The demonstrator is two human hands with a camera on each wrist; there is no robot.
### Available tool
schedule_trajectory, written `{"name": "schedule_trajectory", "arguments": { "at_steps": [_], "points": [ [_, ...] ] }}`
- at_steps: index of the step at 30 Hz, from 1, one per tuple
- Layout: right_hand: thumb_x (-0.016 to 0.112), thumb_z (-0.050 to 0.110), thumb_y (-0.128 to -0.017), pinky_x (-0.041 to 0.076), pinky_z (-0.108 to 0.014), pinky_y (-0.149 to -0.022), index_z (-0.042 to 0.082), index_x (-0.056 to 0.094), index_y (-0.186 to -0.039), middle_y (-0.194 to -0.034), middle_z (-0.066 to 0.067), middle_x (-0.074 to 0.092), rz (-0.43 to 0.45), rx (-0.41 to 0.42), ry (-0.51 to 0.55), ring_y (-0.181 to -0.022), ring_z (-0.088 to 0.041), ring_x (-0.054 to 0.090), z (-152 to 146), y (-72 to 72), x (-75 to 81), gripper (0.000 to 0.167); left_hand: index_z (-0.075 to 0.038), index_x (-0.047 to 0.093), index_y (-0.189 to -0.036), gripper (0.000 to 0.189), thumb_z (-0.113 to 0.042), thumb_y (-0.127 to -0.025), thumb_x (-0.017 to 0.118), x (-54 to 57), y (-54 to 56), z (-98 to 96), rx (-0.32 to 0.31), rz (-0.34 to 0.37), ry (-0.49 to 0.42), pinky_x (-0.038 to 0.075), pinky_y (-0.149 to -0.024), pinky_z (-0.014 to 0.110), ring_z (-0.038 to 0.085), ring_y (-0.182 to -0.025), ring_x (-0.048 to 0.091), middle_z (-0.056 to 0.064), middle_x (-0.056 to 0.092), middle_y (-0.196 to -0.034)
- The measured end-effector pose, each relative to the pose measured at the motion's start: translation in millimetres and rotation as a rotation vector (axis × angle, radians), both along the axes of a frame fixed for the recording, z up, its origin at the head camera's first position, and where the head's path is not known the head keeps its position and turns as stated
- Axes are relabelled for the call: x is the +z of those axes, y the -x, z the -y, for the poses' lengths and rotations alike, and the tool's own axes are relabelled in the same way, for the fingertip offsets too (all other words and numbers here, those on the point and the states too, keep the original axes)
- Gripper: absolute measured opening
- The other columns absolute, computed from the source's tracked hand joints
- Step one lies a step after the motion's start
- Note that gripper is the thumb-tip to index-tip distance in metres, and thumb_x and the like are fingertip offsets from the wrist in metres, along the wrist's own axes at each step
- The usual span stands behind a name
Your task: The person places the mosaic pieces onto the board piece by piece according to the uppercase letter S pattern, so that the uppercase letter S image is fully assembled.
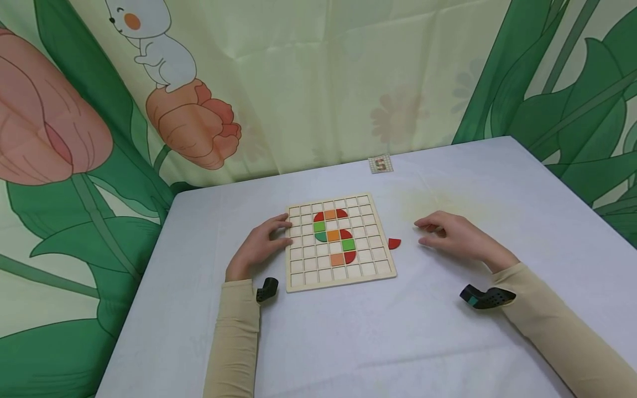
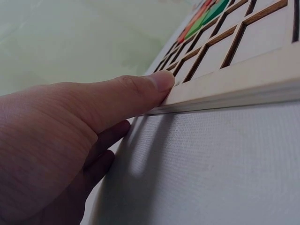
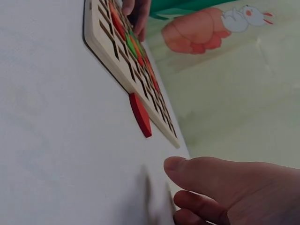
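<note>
A square wooden grid board [image 1: 309, 281] lies on the table. Set in its cells are red, green and orange pieces, forming an S-like curve. My left hand [image 1: 259, 243] is at the board's left edge with fingers extended; in the left wrist view the thumb [image 2: 161, 80] touches the rim. A red quarter-round piece [image 1: 394, 244] lies by the board's right edge, also seen in the right wrist view as a red piece [image 3: 140, 115]. Farther right, my right hand [image 1: 450, 236] hovers near the table, fingers loosely bent and holding nothing.
A small pattern card [image 1: 380, 163] showing an S shape on a grid lies near the table's back edge. White cloth [image 1: 323, 342] covers the table. Behind it hangs a printed curtain [image 1: 318, 83] with tulips and a white cartoon animal.
</note>
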State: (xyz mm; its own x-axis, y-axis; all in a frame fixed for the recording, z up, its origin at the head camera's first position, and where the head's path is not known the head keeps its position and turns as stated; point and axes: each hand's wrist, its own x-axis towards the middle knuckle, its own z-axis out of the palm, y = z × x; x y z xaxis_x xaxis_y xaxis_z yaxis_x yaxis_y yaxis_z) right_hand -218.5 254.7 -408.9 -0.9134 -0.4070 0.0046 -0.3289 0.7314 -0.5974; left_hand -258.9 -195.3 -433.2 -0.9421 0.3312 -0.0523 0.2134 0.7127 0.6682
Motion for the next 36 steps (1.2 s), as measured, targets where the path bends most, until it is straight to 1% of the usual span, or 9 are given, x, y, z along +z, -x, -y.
{"name": "schedule_trajectory", "arguments": {
  "at_steps": [4, 9, 16, 24, 30, 36],
  "points": [
    [0.074, 0.018, -0.088, 0.048, -0.045, -0.089, 0.000, 0.064, -0.124, -0.117, -0.011, 0.063, -0.006, 0.022, -0.011, -0.103, -0.025, 0.056, 8, -1.6, -4.6, 0.041, -0.008, 0.059, -0.134, 0.049, -0.024, -0.090, 0.073, 0.6, -0.7, 0.2, -0.002, -0.007, 0.002, 0.023, -0.118, 0.044, 0.024, -0.146, 0.026, 0.003, 0.036, -0.156],
    [0.074, 0.019, -0.088, 0.049, -0.042, -0.086, 0.000, 0.065, -0.122, -0.116, -0.011, 0.062, -0.029, 0.061, -0.013, -0.100, -0.023, 0.056, 21, -0.8, -9.4, 0.039, -0.008, 0.059, -0.134, 0.049, -0.024, -0.090, 0.073, 0.3, -1.4, 0.4, 0.001, 0.003, -0.008, 0.022, -0.118, 0.044, 0.024, -0.146, 0.025, 0.002, 0.036, -0.156],
    [0.073, 0.013, -0.087, 0.050, -0.037, -0.082, 0.001, 0.067, -0.118, -0.112, -0.007, 0.063, -0.060, 0.113, 0.023, -0.096, -0.019, 0.057, 38, 3.6, -15.3, 0.034, -0.009, 0.060, -0.133, 0.049, -0.025, -0.089, 0.074, -2.1, -1.1, 0.2, 0.009, 0.005, -0.012, 0.023, -0.118, 0.044, 0.024, -0.146, 0.026, 0.002, 0.037, -0.155],
    [0.071, 0.008, -0.087, 0.049, -0.034, -0.079, 0.006, 0.069, -0.116, -0.105, -0.002, 0.061, -0.053, 0.158, -0.002, -0.092, -0.016, 0.055, 49, 6.8, -16.4, 0.029, -0.009, 0.059, -0.134, 0.049, -0.025, -0.089, 0.073, -1.5, -0.7, 0.3, 0.001, -0.001, -0.012, 0.022, -0.118, 0.043, 0.023, -0.146, 0.026, 0.001, 0.036, -0.156],
    [0.072, 0.008, -0.087, 0.049, -0.033, -0.077, 0.007, 0.071, -0.111, -0.101, 0.000, 0.060, -0.054, 0.148, -0.023, -0.088, -0.015, 0.054, 49, 6.1, -15.1, 0.024, -0.009, 0.059, -0.133, 0.049, -0.025, -0.089, 0.073, 0.1, -0.5, 0.1, -0.003, -0.003, -0.011, 0.023, -0.118, 0.043, 0.023, -0.146, 0.026, 0.001, 0.036, -0.156],
    [0.073, 0.007, -0.086, 0.048, -0.030, -0.071, 0.005, 0.070, -0.107, -0.097, -0.002, 0.060, -0.083, 0.105, -0.026, -0.081, -0.015, 0.052, 49, 5.1, -14.1, 0.021, -0.009, 0.060, -0.133, 0.048, -0.024, -0.089, 0.073, -0.4, -0.4, -0.7, 0.002, -0.002, -0.018, 0.023, -0.118, 0.043, 0.023, -0.146, 0.026, 0.001, 0.037, -0.155]
  ]
}}
